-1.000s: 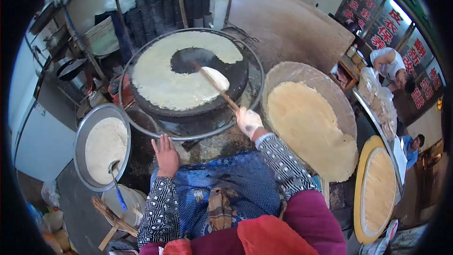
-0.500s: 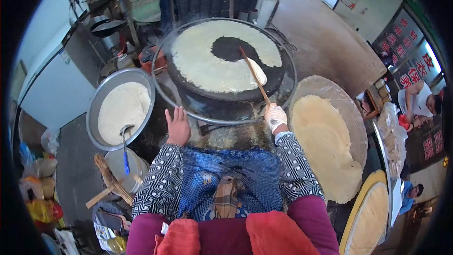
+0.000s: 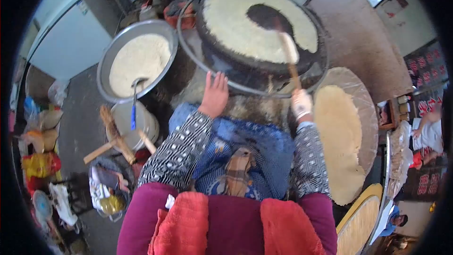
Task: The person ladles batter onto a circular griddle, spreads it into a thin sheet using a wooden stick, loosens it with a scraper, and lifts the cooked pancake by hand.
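While R hand (image 3: pixel 302 104) grips wooden spreader (image 3: pixel 295 78): step in hand prob. spreading wet layer (image 3: pixel 231 24) over griddle (image 3: pixel 270 16); a judgement, as far end of tool is motion-blurred.
Next stroke: would call for light, even pressure, tool kept low, spare batter drawn into the bare gap w/o tearing the thin edge.
Wet layer: on griddle top, approx. an incomplete ring; pale cream, thin, moist-looking, outer edge ragged; gap at R side, nr. spreader.
Pale lump (image 3: pixel 291 52): alongside spreader's far part, R side of griddle; whiter and prob. thicker than layer; blurred, so exact contact can't be told.
Griddle: round, blackened; dark bare patch inside the ring, more bare surface at R edge.
R hand fingers: wrapped round near end of spreader, grasping it; pale glove-like covering, detail blurred.
L hand (image 3: pixel 215 97): bare, nothing held; fingers released, extended at metal ring (image 3: pixel 245 88); touching or hovering, can't tell.
Metal ring: encircles griddle, front arc nr. both hands.
Basin (image 3: pixel 101 73): grey metal, L of griddle; holds pale batter (image 3: pixel 139 61) plus ladle (image 3: pixel 133 116), blue handle out over near rim.
Tan flatbreads (image 3: pixel 339 137): R of R hand, on clear plastic (image 3: pixel 369 113); thin, flat, edges uneven; qty. unclear.
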The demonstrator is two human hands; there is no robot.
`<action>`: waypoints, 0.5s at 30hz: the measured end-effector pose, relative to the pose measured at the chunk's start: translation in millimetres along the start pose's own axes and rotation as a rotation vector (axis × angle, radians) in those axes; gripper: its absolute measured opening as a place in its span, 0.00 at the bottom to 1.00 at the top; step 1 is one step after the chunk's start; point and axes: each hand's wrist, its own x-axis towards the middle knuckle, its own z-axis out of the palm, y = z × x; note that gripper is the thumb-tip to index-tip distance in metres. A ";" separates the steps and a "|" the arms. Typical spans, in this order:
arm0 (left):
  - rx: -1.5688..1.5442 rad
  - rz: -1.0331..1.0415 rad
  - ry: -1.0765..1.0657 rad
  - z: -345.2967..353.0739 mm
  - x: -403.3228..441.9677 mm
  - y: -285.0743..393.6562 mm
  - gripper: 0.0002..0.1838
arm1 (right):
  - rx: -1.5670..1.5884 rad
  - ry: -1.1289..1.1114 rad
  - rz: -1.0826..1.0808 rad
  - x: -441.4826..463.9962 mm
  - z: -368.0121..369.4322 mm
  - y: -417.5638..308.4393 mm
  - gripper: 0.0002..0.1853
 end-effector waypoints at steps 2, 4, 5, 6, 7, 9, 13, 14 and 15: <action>0.016 -0.010 -0.013 2.2 -3.1 -3.5 0.24 | -0.041 -0.010 0.072 9.4 -20.1 -3.5 0.19; 0.048 -0.024 -0.039 -3.1 1.5 -6.6 0.24 | -0.079 -0.053 0.064 5.9 -35.7 -19.0 0.20; 0.044 -0.033 -0.040 -2.9 6.0 -10.6 0.24 | -0.104 -0.074 0.065 2.7 -42.5 -25.9 0.20; 0.034 -0.057 -0.028 -1.3 5.8 -12.8 0.24 | -0.115 -0.083 0.056 4.6 -35.4 -15.7 0.20; 0.024 -0.077 -0.023 -0.7 2.3 -12.6 0.24 | -0.101 -0.080 0.091 4.4 -25.5 -0.9 0.20; 0.045 -0.093 -0.039 -0.1 3.4 -19.7 0.24 | -0.089 -0.054 0.148 11.0 -19.7 6.4 0.19; 0.059 -0.118 -0.082 -0.5 6.6 -32.0 0.24 | -0.044 -0.127 0.047 -2.7 -42.6 -23.6 0.19; 0.035 -0.145 -0.067 2.2 7.4 -36.6 0.24 | -0.129 -0.125 -0.016 -6.0 -34.3 -18.6 0.18; 0.011 -0.169 -0.058 5.0 5.9 -40.7 0.24 | -0.134 -0.128 -0.016 -7.3 -30.5 -11.8 0.18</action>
